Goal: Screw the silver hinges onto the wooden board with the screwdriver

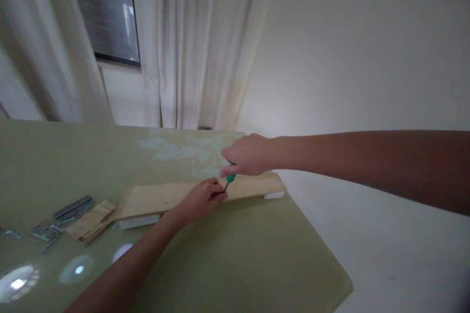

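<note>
My right hand [246, 154] is closed around the green handle of a screwdriver [231, 178], whose shaft slants down toward a long wooden board [154, 197]. Beside the screwdriver's tip, my left hand [203, 199] rests on the board with its fingers pinched together. What those fingers hold, if anything, is too small to make out. The board lies raised on white blocks, one white block [139, 221] under its left end and another white block [274, 195] under its right end.
Left of the board lies a short wooden piece [90, 222]. Dark metal rails [73, 208] and several small metal parts [46, 231] are near it. The green table [257, 254] has its right edge close by. A pale wall [352, 58] and curtains [198, 44] stand behind.
</note>
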The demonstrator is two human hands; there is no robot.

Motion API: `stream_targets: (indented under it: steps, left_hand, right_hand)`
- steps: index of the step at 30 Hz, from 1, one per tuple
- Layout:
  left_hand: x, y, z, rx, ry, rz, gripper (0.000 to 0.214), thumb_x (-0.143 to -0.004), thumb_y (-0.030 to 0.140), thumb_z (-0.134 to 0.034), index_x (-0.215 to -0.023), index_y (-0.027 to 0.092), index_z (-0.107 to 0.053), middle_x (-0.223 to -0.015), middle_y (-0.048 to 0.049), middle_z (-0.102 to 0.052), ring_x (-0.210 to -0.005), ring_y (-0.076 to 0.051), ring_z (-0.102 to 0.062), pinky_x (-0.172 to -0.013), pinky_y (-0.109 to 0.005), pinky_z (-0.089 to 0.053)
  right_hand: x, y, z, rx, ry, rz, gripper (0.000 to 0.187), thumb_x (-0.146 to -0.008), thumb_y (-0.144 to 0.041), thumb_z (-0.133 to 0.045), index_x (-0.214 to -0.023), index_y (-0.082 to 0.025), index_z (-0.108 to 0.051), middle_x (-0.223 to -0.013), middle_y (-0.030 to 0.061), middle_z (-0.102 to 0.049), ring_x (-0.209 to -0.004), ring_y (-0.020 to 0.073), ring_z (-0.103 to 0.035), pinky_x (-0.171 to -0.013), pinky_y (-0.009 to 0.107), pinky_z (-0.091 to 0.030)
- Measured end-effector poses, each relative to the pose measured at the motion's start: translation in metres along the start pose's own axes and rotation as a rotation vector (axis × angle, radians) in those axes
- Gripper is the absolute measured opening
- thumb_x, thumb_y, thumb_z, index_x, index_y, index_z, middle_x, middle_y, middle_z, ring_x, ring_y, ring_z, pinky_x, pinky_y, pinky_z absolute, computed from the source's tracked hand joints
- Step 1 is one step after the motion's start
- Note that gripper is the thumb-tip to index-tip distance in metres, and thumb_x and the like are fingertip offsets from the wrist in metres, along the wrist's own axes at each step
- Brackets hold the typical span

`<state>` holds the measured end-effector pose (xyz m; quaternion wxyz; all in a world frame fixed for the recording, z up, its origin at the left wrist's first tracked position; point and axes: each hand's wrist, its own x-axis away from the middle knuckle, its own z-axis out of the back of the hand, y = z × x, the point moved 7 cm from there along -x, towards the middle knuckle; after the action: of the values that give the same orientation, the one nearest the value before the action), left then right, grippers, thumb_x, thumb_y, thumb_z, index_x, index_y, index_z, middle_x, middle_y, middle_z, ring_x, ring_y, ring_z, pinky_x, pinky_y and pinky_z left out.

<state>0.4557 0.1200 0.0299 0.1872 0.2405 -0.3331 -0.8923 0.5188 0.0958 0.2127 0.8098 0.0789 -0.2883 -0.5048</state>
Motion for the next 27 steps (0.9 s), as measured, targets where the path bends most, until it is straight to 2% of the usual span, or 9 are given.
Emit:
stream_targets:
  steps: [3,5,8,11,13,17,23,25,27]
  left_hand:
    - [0.0,0.002,0.0,0.004,0.023,-0.026,0.036,-0.104,0.03,-0.056,-0.072,0.018,-0.067,-0.085,-0.0053,-0.066,-0.082,-0.019,-0.061,-0.076,-0.03,-0.042]
    - [0.001,0.0,-0.001,-0.004,0.016,-0.009,0.03,-0.102,0.03,-0.06,-0.077,0.018,-0.07,-0.085,-0.0047,-0.066,-0.079,-0.018,-0.06,-0.075,-0.03,-0.042]
    - [0.001,-0.004,-0.002,-0.012,-0.01,0.029,0.017,-0.093,0.035,-0.074,-0.095,0.018,-0.075,-0.091,-0.0046,-0.068,-0.078,-0.019,-0.06,-0.073,-0.029,-0.043]
    - [0.001,-0.003,-0.002,-0.006,-0.01,0.014,0.025,-0.1,0.038,-0.065,-0.088,0.018,-0.074,-0.091,-0.0057,-0.067,-0.081,-0.019,-0.061,-0.076,-0.03,-0.044]
    - [0.001,-0.001,-0.002,-0.006,-0.002,-0.005,0.037,-0.105,0.035,-0.054,-0.076,0.018,-0.069,-0.088,-0.0061,-0.065,-0.082,-0.019,-0.061,-0.078,-0.031,-0.043]
    - [0.002,-0.001,-0.002,-0.008,-0.004,-0.02,0.034,-0.104,0.034,-0.055,-0.076,0.018,-0.067,-0.087,-0.0058,-0.065,-0.081,-0.019,-0.06,-0.077,-0.031,-0.042]
    - [0.001,-0.001,-0.003,-0.038,-0.011,-0.007,0.032,-0.101,0.038,-0.062,-0.076,0.018,-0.065,-0.086,-0.0049,-0.063,-0.079,-0.019,-0.058,-0.074,-0.03,-0.04]
    - [0.0,0.0,-0.002,-0.015,0.001,-0.03,0.037,-0.105,0.033,-0.054,-0.072,0.018,-0.063,-0.086,-0.0055,-0.063,-0.082,-0.019,-0.06,-0.077,-0.03,-0.041]
    - [0.0,0.001,-0.002,-0.009,0.006,-0.037,0.037,-0.105,0.031,-0.054,-0.072,0.018,-0.064,-0.086,-0.0056,-0.064,-0.083,-0.019,-0.06,-0.077,-0.03,-0.041]
  right_hand:
    - [0.01,-0.021,0.006,0.27,0.075,0.45,0.032,-0.111,-0.04,-0.052,-0.137,-0.026,-0.064,-0.12,0.0126,-0.077,-0.102,0.0267,-0.073,-0.074,0.034,-0.043]
    - [0.013,-0.026,0.002,0.301,0.052,0.572,0.029,-0.113,-0.029,-0.045,-0.131,-0.029,-0.068,-0.117,0.01,-0.078,-0.102,0.0245,-0.072,-0.077,0.035,-0.043]
    - [-0.004,-0.006,-0.007,0.155,-0.058,0.203,0.034,-0.112,-0.037,-0.047,-0.118,-0.02,-0.076,-0.103,0.0137,-0.081,-0.091,0.0261,-0.074,-0.072,0.034,-0.044]
    - [-0.007,0.008,-0.016,0.068,-0.143,-0.01,0.04,-0.11,-0.044,-0.051,-0.107,-0.015,-0.079,-0.095,0.0148,-0.081,-0.079,0.0249,-0.074,-0.065,0.032,-0.043]
    - [-0.003,0.006,-0.013,0.096,-0.108,0.062,0.037,-0.107,-0.047,-0.057,-0.117,-0.017,-0.076,-0.104,0.015,-0.081,-0.084,0.0252,-0.075,-0.065,0.032,-0.043]
    - [0.011,-0.016,-0.01,0.212,0.002,0.466,0.028,-0.11,-0.029,-0.052,-0.13,-0.026,-0.071,-0.118,0.0112,-0.079,-0.1,0.025,-0.074,-0.077,0.035,-0.045]
    - [-0.016,0.002,-0.025,0.007,-0.119,0.045,0.044,-0.108,-0.041,-0.052,-0.091,-0.014,-0.08,-0.079,0.0129,-0.08,-0.073,0.0242,-0.073,-0.068,0.033,-0.045]
    - [-0.016,0.001,-0.019,0.027,-0.081,0.078,0.043,-0.107,-0.049,-0.055,-0.1,-0.014,-0.08,-0.091,0.0147,-0.082,-0.079,0.0249,-0.074,-0.068,0.033,-0.045]
    - [-0.009,-0.011,-0.01,0.094,-0.022,0.261,0.033,-0.105,-0.044,-0.062,-0.119,-0.018,-0.076,-0.11,0.0141,-0.081,-0.092,0.026,-0.075,-0.073,0.033,-0.045]
